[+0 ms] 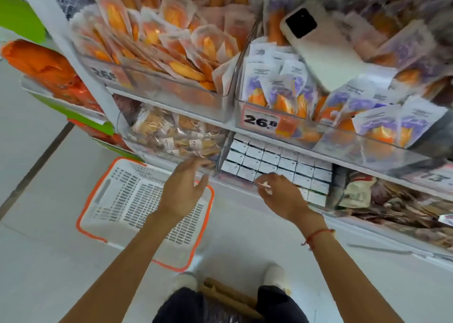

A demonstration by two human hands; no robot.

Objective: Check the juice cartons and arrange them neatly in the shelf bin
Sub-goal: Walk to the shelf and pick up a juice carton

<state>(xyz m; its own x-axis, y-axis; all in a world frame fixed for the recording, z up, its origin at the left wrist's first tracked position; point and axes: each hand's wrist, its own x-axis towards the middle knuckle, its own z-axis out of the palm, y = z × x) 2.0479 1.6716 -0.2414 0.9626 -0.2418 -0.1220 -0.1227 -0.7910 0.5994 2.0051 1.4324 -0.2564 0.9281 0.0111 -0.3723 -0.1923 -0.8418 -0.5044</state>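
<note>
Two hands reached toward a low shelf bin (316, 201) where white-topped juice cartons (274, 162) stood in tight rows at 1 o'clock from the right hand (282, 197). A white basket (115, 195) sat on the floor at 8 o'clock. A phone (321, 50) lay on snack packets (289, 90) above. The left hand (182, 190) hovered with fingers spread, holding nothing; the right hand's fingers curled at the front cartons, its grip unclear.

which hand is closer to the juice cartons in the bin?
Right. The right hand is at the front row of the cartons; the left hand hovers off to their left, above the basket.
</note>
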